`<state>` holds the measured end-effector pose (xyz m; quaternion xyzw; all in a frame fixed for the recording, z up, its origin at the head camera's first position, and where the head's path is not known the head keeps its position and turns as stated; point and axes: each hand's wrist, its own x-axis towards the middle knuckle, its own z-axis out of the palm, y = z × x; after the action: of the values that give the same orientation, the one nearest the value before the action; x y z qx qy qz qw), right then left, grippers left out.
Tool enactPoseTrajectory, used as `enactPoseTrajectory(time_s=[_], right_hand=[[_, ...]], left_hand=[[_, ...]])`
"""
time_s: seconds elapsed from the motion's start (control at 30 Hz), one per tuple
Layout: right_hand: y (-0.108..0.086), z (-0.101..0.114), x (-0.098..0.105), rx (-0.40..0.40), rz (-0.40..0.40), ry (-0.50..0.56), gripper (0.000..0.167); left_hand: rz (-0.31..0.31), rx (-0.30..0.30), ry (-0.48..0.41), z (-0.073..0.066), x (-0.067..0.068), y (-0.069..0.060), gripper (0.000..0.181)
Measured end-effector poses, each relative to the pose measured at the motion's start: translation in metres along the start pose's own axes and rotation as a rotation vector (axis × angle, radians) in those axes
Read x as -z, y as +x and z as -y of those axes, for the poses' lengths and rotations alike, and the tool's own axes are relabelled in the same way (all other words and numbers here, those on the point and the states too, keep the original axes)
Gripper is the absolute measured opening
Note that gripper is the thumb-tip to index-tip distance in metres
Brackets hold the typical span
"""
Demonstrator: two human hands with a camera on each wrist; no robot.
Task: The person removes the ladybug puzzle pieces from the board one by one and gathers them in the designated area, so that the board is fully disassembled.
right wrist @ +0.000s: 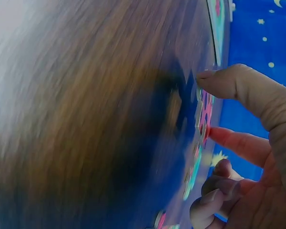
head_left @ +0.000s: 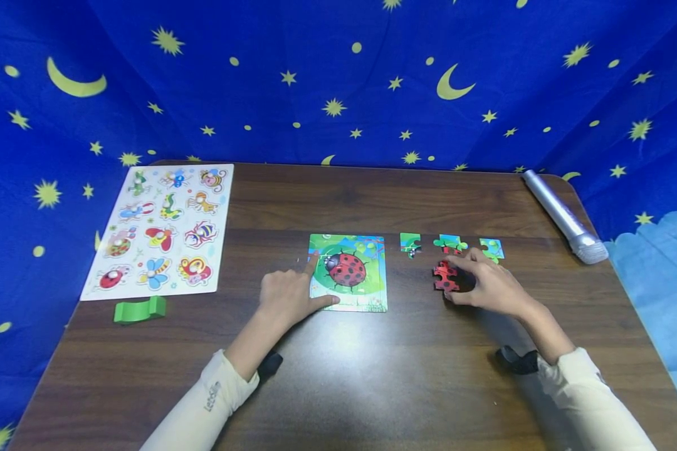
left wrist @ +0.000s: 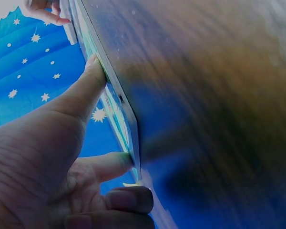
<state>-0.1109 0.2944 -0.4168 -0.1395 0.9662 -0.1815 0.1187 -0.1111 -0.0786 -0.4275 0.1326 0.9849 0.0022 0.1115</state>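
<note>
Presently in hand: picking up loose jigsaw pieces, as I judge it; my left hand [head_left: 286,294] steadies the ladybird board [head_left: 348,269].
Right grip: narrow, thumb and index of my right hand [head_left: 493,285] pinching the red puzzle piece [head_left: 445,277] at its edges; can't tell if it's off the wood.
Left grip: spread, thumb and index laid on the board's left side, other fingers curled, nothing clasped.
Red piece: right of the board, well apart from it; could be two parts butted together, can't tell.
Loose row: green corner piece [head_left: 410,242], green-and-red piece [head_left: 452,242], blue-green piece [head_left: 491,248], all right of the board.
Next move: probably calls for a light, level carry left, then matching spots and tabs to the print.
Tabletop: dark wood grain [head_left: 372,388], glossy, glare below the board.
Far left: white insect board [head_left: 160,232], green arched block [head_left: 140,310] just below it.
Far right: silver microphone [head_left: 561,216], slanting near the edge.
Room: blue moon-and-star cloth [head_left: 293,62] behind, paler blue fabric [head_left: 671,263] at right.
</note>
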Motion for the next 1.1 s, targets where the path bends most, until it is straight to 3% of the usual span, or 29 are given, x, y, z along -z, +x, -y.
enactPoseTrajectory(time_s=[0.67,0.87,1.1], right_hand=[[0.001,-0.016,0.004,-0.037,0.033,-0.017,0.074],[0.002,-0.002,0.004,-0.002,-0.009,-0.013,0.074],[0.011,0.024,-0.004,0.102,-0.046,-0.018,0.071]], left_hand=[[-0.005,-0.008,0.006,-0.001,0.000,0.001,0.105],[-0.015,-0.019,-0.014,0.001,0.002,0.000,0.106],[-0.003,-0.002,-0.103,0.008,0.002,-0.004,0.108]])
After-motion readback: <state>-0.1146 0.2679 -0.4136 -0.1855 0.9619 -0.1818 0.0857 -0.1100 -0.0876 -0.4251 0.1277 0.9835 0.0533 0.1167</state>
